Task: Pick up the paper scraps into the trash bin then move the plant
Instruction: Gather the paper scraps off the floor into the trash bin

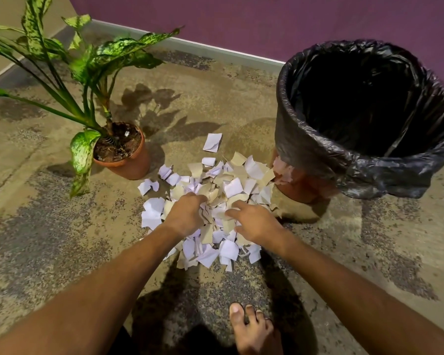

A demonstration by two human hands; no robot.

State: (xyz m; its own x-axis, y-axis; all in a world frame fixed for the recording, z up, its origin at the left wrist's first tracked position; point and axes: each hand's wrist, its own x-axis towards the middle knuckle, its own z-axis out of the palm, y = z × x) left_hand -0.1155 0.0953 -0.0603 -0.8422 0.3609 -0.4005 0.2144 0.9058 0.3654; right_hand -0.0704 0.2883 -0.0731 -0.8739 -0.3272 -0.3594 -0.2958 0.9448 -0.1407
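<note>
A pile of white and tan paper scraps (231,180) lies on the floor in the middle of the view. My left hand (186,213) is curled into the pile's left side, its fingers closed round scraps. My right hand (254,222) rests on the pile's right side with fingers bent over the scraps. The trash bin (318,139), lined with a black bag, stands open just right of the pile. The plant (87,62) with green mottled leaves grows from a brown pot (131,165) to the left of the pile.
A purple wall (241,19) with a pale skirting runs behind the bin and plant. The floor (49,239) is worn, speckled concrete. My bare foot (254,329) stands at the bottom edge, below the pile.
</note>
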